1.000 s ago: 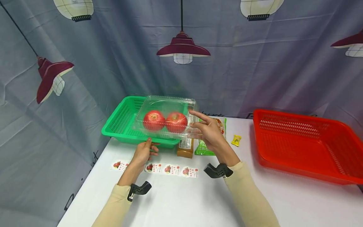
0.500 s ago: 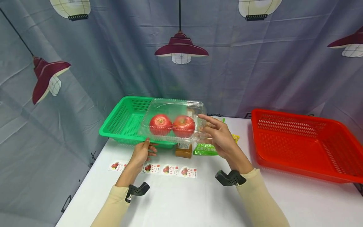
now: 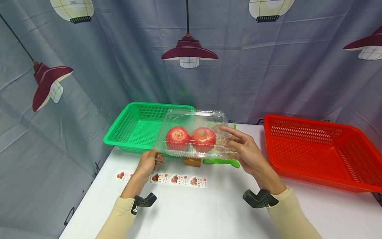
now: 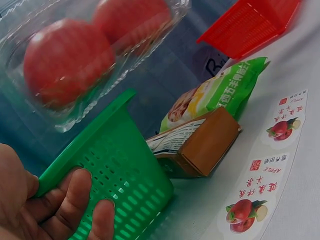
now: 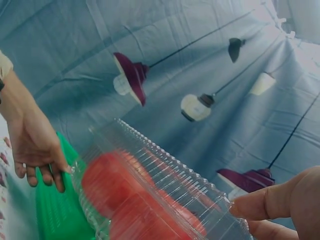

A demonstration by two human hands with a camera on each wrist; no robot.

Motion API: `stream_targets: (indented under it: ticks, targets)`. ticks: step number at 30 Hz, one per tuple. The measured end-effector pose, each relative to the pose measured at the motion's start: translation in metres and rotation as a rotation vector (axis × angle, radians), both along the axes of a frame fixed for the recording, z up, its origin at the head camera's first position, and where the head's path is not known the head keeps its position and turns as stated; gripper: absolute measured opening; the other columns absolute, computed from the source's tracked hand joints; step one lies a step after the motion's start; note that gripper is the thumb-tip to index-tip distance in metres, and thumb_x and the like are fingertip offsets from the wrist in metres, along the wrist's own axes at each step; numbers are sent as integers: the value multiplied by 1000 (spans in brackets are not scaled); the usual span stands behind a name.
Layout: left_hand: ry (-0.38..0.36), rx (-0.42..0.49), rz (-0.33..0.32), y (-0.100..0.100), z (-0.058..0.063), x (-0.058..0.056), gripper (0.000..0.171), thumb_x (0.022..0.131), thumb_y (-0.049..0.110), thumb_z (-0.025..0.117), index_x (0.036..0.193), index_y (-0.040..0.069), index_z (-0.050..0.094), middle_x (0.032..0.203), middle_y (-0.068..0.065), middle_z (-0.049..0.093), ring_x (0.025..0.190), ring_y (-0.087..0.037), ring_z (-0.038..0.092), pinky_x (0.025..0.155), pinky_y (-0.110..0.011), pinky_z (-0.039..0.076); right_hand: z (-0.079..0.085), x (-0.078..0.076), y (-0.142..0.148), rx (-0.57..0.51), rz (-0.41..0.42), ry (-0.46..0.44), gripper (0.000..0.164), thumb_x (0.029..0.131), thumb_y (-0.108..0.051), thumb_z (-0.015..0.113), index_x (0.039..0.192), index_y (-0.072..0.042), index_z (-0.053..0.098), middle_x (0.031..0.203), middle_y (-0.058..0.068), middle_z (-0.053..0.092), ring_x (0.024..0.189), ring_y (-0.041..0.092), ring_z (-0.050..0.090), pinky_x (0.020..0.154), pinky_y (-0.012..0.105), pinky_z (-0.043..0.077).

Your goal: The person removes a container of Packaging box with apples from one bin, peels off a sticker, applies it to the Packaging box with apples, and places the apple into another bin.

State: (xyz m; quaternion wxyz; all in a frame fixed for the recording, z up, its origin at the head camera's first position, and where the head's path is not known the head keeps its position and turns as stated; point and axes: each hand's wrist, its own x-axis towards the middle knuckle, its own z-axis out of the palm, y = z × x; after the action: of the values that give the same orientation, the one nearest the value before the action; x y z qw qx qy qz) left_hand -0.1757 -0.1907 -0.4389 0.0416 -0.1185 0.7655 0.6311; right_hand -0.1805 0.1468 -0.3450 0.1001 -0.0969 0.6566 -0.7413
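My right hand grips the right end of a clear plastic clamshell box, its thumb and fingers at that edge in the right wrist view. Two red apples, a left one and a right one, show through the box. It is held up, tilted, overlapping the front right part of a green basket. My left hand pinches that basket's near rim, thumb on the rim and fingers against the slotted wall in the left wrist view.
A strip of apple labels lies on the white table before the basket. Behind the clamshell are a brown box and a green snack bag. A red basket stands to the right. A grey curtain closes off the back.
My right hand has moved right and nearer to me with the clamshell box and its apples, uncovering more of the green basket. My left hand has stayed at the basket's rim.
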Motion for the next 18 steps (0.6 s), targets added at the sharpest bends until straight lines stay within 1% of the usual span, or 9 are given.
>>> stream_targets:
  ticks: [2, 4, 6, 9, 12, 16, 18]
  targets:
    - [0, -12, 7, 1, 0, 0, 56, 108, 40, 29, 88, 0, 62, 84, -12, 65, 81, -31, 64, 62, -33, 40, 0, 4, 6, -4, -5, 0, 47, 96, 1, 51, 142, -7, 52, 94, 15, 49, 86, 33, 67, 74, 46, 56]
    - [-2, -20, 12, 2, 0, 0, 55, 108, 41, 30, 87, 1, 61, 86, -13, 66, 79, -28, 64, 62, -33, 40, 0, 9, 11, -5, -6, -2, 47, 96, 2, 52, 142, -7, 52, 94, 15, 50, 85, 29, 65, 73, 47, 56]
    - [-5, -23, 12, 2, 0, 0, 53, 108, 42, 31, 92, 0, 61, 87, -13, 65, 77, -25, 64, 62, -33, 40, -1, 13, 15, 0, -5, 1, 46, 96, 1, 53, 141, -7, 53, 95, 15, 51, 84, 25, 62, 73, 47, 56]
    - [-16, -27, 11, 2, 1, 0, 51, 107, 43, 32, 100, 0, 59, 87, -9, 63, 76, -21, 63, 64, -33, 40, -2, 19, 22, 12, 10, 6, 45, 96, 1, 54, 141, -7, 54, 96, 17, 52, 85, 24, 61, 73, 46, 57]
    - [-22, -27, 20, 2, 1, 0, 52, 108, 43, 31, 100, 0, 59, 84, -6, 60, 78, -25, 62, 64, -33, 40, -4, 25, 27, 24, 32, 16, 45, 97, 1, 54, 141, -8, 54, 100, 19, 52, 87, 25, 61, 73, 47, 56]
    - [-12, -23, 22, 2, 0, 0, 56, 108, 42, 30, 94, -3, 61, 83, -10, 61, 85, -37, 60, 64, -34, 40, -7, 33, 33, 27, 43, 22, 44, 96, 2, 54, 139, -9, 55, 104, 22, 50, 90, 28, 62, 73, 49, 56]
    - [-5, -22, 17, 2, 0, 1, 57, 108, 42, 29, 91, -3, 61, 82, -11, 62, 86, -38, 61, 64, -34, 39, -9, 38, 35, 26, 43, 23, 44, 96, 2, 55, 138, -8, 56, 104, 22, 49, 90, 29, 62, 72, 49, 56]
